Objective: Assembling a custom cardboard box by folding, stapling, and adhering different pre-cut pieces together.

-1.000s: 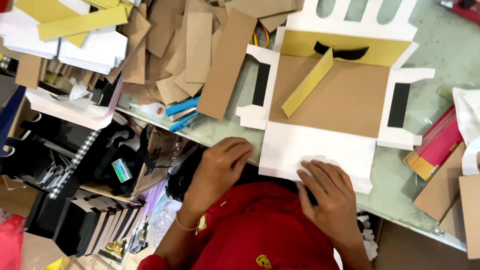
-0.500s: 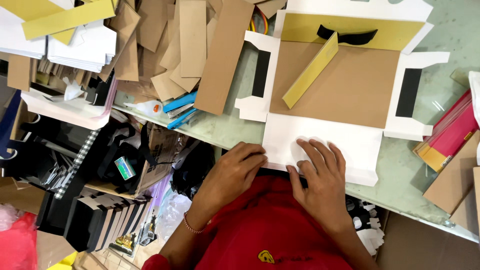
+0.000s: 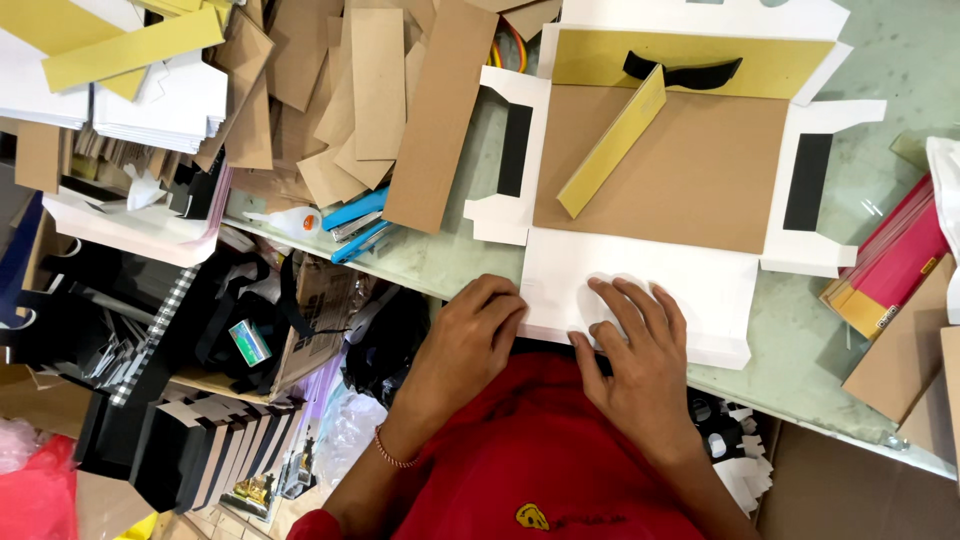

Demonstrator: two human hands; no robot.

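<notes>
A flat white die-cut box blank (image 3: 690, 285) lies on the glass-topped table (image 3: 830, 340), with a brown cardboard panel (image 3: 690, 165) laid in its middle. A yellow strip (image 3: 612, 142) rests slanted on the brown panel, and a black ribbon piece (image 3: 685, 72) lies on a yellow band at the far side. My left hand (image 3: 465, 345) grips the near left corner of the white flap with curled fingers. My right hand (image 3: 640, 360) presses flat on the same near flap, fingers spread.
Brown cardboard strips (image 3: 380, 100) are piled at the upper left beside stacks of white and yellow sheets (image 3: 140, 80). A glue bottle (image 3: 285, 220) and blue stapler (image 3: 355, 225) sit at the table edge. Pink and yellow sheets (image 3: 890, 270) lie right. Black boxes (image 3: 190, 450) stand below left.
Both hands moved up from my lap onto the near white flap; the left closed on its corner and the right flattened on it. The camera tilted slightly.
</notes>
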